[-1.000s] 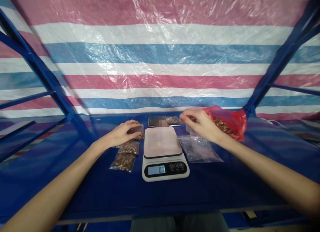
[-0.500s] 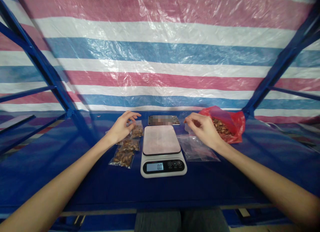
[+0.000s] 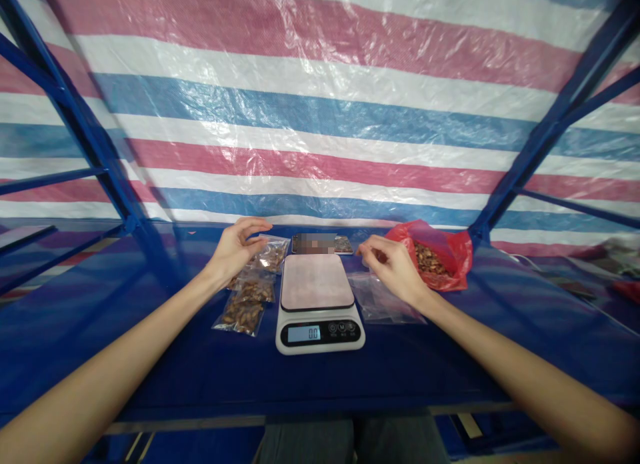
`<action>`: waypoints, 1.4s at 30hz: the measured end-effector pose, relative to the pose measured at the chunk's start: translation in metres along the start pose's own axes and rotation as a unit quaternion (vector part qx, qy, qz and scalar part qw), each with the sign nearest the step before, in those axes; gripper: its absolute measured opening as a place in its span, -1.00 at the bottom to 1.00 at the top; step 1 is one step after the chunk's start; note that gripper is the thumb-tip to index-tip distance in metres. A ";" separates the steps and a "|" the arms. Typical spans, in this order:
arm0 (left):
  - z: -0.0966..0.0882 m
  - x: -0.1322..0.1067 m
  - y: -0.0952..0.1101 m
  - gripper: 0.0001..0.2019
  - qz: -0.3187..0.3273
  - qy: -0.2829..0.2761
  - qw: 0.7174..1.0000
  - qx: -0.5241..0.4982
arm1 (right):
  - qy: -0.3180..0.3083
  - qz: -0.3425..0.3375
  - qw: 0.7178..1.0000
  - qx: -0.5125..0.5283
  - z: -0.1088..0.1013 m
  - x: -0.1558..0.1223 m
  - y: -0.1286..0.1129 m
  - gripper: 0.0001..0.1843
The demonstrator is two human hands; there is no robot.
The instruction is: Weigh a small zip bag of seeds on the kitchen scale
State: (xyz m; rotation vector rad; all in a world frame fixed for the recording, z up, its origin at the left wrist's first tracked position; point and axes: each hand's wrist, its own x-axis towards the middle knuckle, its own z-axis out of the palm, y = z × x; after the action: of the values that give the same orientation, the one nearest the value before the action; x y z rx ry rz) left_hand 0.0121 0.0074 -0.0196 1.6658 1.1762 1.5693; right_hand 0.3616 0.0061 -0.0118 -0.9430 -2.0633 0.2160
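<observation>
Left hand (image 3: 235, 247) open above filled zip bags (image 3: 245, 315) of brown pieces, fingers apart; right hand (image 3: 393, 264) fingers together at top of clear plastic bag (image 3: 383, 304), grip unclear; red bag (image 3: 435, 261) of brown pieces just beside; digital kitchen scale (image 3: 316, 304) between hands, platform bare, display 0.0.

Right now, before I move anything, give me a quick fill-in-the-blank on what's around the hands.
The display of the kitchen scale reads ____.
The open bag of loose brown pieces is ____ in colour.
The right hand is above a ____ plastic bag.
The left hand is beside filled small bags, on the ____ side of the scale.

Missing words: 0.0; red; clear; left.
</observation>
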 end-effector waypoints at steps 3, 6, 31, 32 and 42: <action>0.002 -0.002 0.006 -0.62 -0.005 -0.001 1.000 -0.028 | 0.008 -0.003 1.000 0.006 0.001 0.000 -0.002 -0.62; 0.005 -0.003 0.009 -0.64 -0.011 -0.008 0.999 -0.040 | 0.000 -0.012 1.000 0.003 0.001 0.000 -0.003 -0.64; 0.003 -0.002 0.022 -0.75 -0.042 0.050 0.994 -0.090 | 0.059 -0.009 0.998 -0.008 -0.008 -0.001 -0.002 -0.65; 0.004 -0.003 0.026 -0.75 -0.050 0.049 0.993 -0.099 | 0.058 -0.012 0.998 -0.009 -0.008 -0.001 -0.003 -0.65; 0.014 -0.012 0.034 -0.76 -0.106 0.021 0.981 -0.159 | 0.040 0.011 0.999 0.023 -0.005 -0.007 -0.004 -0.65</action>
State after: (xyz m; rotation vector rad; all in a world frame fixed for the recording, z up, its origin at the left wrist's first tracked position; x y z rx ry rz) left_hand 0.0341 -0.0163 0.0014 1.2649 1.0218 1.5687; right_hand 0.3659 -0.0025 -0.0115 -0.9320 -1.9672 0.2339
